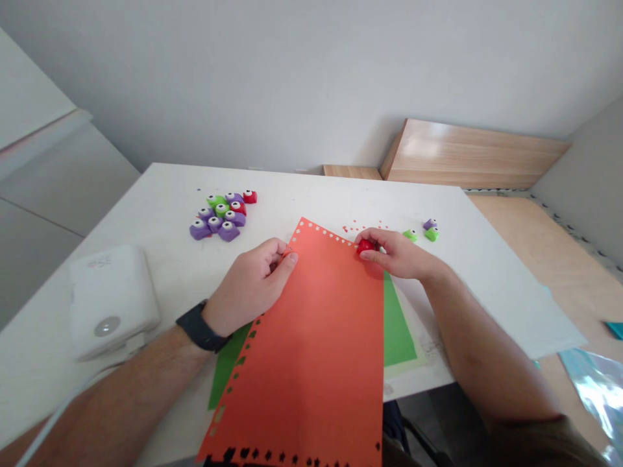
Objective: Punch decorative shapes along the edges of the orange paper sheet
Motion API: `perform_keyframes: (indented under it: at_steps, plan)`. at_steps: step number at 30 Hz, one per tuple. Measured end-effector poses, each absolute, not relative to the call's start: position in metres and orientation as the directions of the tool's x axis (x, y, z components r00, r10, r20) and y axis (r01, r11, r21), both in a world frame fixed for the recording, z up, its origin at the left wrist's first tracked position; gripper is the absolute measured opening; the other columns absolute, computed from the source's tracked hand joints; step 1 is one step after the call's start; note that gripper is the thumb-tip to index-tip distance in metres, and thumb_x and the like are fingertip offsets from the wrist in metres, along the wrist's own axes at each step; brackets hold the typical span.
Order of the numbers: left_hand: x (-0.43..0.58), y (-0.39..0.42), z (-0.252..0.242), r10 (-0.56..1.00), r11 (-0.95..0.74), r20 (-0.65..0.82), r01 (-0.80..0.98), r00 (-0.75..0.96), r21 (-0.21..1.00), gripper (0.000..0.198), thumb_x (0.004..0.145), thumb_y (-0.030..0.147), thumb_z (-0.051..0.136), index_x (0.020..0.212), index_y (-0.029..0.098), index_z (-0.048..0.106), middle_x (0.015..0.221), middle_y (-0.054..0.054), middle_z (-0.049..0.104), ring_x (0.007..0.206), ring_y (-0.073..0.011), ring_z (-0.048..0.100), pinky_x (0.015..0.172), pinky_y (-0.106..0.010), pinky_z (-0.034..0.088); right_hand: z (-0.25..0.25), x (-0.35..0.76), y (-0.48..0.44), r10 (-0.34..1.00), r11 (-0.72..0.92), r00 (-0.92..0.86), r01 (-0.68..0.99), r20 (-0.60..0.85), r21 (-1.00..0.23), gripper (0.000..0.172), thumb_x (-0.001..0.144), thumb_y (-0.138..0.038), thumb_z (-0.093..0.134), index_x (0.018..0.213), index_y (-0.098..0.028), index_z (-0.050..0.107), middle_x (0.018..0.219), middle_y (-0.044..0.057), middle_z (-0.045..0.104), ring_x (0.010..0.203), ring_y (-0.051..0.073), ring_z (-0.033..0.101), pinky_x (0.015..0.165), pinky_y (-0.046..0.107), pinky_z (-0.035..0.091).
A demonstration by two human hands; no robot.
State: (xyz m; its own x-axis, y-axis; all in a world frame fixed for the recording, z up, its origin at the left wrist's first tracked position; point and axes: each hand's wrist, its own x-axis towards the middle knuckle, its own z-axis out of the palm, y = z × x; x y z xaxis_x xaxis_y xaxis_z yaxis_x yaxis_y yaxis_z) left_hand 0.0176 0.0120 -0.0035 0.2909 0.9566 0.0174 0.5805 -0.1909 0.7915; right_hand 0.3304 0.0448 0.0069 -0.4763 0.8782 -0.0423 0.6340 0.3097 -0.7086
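From afar, I see the left hand (257, 279) pinching the orange sheet (331, 337) above the white surface (170, 263), cutouts lining its left, near and far edges, the right hand (396, 251) closing its grip around a red punch (365, 247) at the far-right corner, right edge mostly uncut.

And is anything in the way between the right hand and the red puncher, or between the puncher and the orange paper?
Nothing I can see. The right hand holds the red puncher right at the orange paper's far right corner. The green sheet lies underneath, so it isn't between them.
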Motion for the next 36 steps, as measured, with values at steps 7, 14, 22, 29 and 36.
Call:
perform_keyframes:
  at_steps: [7,14,22,29,36]
  plan:
    - [0.021,0.012,0.000,0.958,-0.182,0.012,0.575,0.286,0.798,0.027,0.100,0.046,0.050,0.088,0.022,0.055,0.071,0.004,0.060,0.061,-0.0134,0.051,0.058,-0.028,0.034,0.009,0.328,0.044,0.870,0.306,-0.488,0.643,-0.067,-0.702,0.020,0.092,-0.030,0.062,0.108,-0.020,0.069,0.092,0.003,0.071,0.079,0.017,0.059,0.076,0.031,0.046]
    - [0.019,0.012,-0.001,0.958,-0.180,0.013,0.564,0.288,0.806,0.026,0.100,0.045,0.050,0.089,0.022,0.055,0.071,0.004,0.059,0.062,-0.0133,0.050,0.059,-0.028,0.035,0.005,0.328,0.044,0.881,0.303,-0.470,0.648,-0.054,-0.699,0.021,0.092,-0.031,0.062,0.108,-0.019,0.068,0.091,0.004,0.070,0.079,0.018,0.059,0.075,0.031,0.045]
    - [0.019,0.013,-0.002,0.959,-0.191,0.019,0.594,0.283,0.782,0.028,0.101,0.046,0.049,0.088,0.022,0.055,0.069,0.004,0.056,0.061,-0.0131,0.048,0.058,-0.028,0.035,-0.002,0.329,0.042,0.890,0.342,-0.454,0.619,0.033,-0.707,0.025,0.090,-0.031,0.066,0.107,-0.022,0.051,0.092,0.002,0.065,0.081,0.018,0.057,0.076,0.032,0.044]
    - [0.018,0.014,-0.003,0.959,-0.191,0.024,0.584,0.281,0.789,0.028,0.101,0.047,0.049,0.088,0.022,0.054,0.068,0.005,0.057,0.061,-0.0132,0.048,0.057,-0.027,0.035,-0.003,0.329,0.043,0.909,0.323,-0.412,0.617,0.055,-0.717,0.026,0.088,-0.031,0.067,0.093,-0.024,0.043,0.089,0.002,0.065,0.079,0.018,0.055,0.073,0.032,0.041]
    - [0.019,0.013,-0.002,0.960,-0.189,0.026,0.576,0.280,0.795,0.028,0.100,0.046,0.049,0.087,0.022,0.054,0.069,0.004,0.059,0.061,-0.0132,0.050,0.058,-0.027,0.035,-0.004,0.326,0.044,0.919,0.331,-0.382,0.610,0.098,-0.720,0.032,0.087,-0.029,0.065,0.082,-0.025,0.034,0.080,-0.002,0.058,0.072,0.016,0.048,0.069,0.031,0.037]
